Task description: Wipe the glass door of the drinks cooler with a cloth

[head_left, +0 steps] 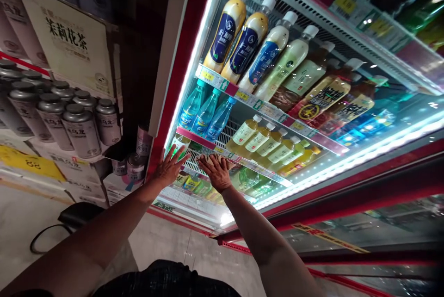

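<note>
My left hand is spread flat, fingers apart, against the lit drinks cooler near its red left frame, level with the lower shelves. It holds nothing. Beside it, my right hand presses a small beige cloth against the front of a wire shelf. Whether the cloth touches glass or the shelf edge I cannot tell. Just above the hands stand turquoise water bottles and pale yellow tea bottles.
The top shelf holds tall yellow and white bottles and brown tea bottles. To the left, silver tins are stacked on a display with a printed sign. A black stool stands on the tiled floor below.
</note>
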### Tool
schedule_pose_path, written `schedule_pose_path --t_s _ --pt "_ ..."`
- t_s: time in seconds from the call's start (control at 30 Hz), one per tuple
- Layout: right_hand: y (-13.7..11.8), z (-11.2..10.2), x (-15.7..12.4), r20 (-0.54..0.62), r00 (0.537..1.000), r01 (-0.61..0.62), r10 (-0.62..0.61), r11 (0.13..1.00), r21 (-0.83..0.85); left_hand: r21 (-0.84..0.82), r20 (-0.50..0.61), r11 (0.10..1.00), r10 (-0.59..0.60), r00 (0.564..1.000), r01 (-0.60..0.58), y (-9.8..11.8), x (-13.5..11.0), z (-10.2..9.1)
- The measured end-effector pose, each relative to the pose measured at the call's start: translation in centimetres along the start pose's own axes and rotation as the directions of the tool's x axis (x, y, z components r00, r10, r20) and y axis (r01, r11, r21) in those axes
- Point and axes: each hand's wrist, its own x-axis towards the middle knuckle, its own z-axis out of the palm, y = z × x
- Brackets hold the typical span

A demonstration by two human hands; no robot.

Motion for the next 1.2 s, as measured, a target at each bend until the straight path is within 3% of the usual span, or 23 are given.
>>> schedule_pose_path --t_s 0.1,0.27,0.4,0.53,0.63,0.77,0.87,1.0,1.2 --pt "0.4 -0.8 0.9 0.010 1.000 0.019 -0.019 1.000 -0.013 -0.006 0.012 0.998 -0.064 0.998 0.064 -0.9 -0.3 -0.5" --pt "-0.7 -0.6 4.8 -0.025 0.995 -0.095 0.095 0.995 -0.024 -0.015 0.076 0.992 -0.126 0.989 0.127 -1.7 -0.1 -1.6" --pt "-2.4 0.6 5.4 0.021 1.000 0.009 -0.009 1.000 0.005 -0.022 0.078 0.995 -0.093 0.993 0.095 -2.3 -0.4 -1.9" --pt "-2.6 0.4 5.3 0.070 0.994 0.083 -0.085 0.996 0.030 -0.036 -0.017 0.997 -0.062 0.998 0.062 -3.6 -1.0 -1.8" --pt "-2.7 -0.1 7.1 0.032 0.999 0.011 -0.011 1.000 0.027 -0.041 -0.039 0.989 -0.145 0.989 0.143 -4.6 -1.1 -1.8" --pt "-4.1 0.5 9.6 -0.015 0.995 -0.093 0.094 0.995 0.045 -0.051 0.055 0.986 -0.157 0.986 0.160 -5.1 -0.9 -2.3" --pt "-5.3 1.6 9.7 0.024 0.999 -0.030 0.028 0.998 0.060 -0.061 0.071 0.989 -0.133 0.989 0.138 -5.3 -1.2 -2.8" --pt "-5.8 1.8 9.5 0.045 0.997 0.065 -0.068 0.996 0.059 -0.063 0.013 0.996 -0.060 0.998 0.061 -6.3 -1.5 -3.3" --pt "-6.6 1.2 14.2 -0.063 0.991 -0.114 0.119 0.990 0.089 -0.036 -0.010 0.991 -0.129 0.992 0.129 -8.0 -0.9 -3.0"
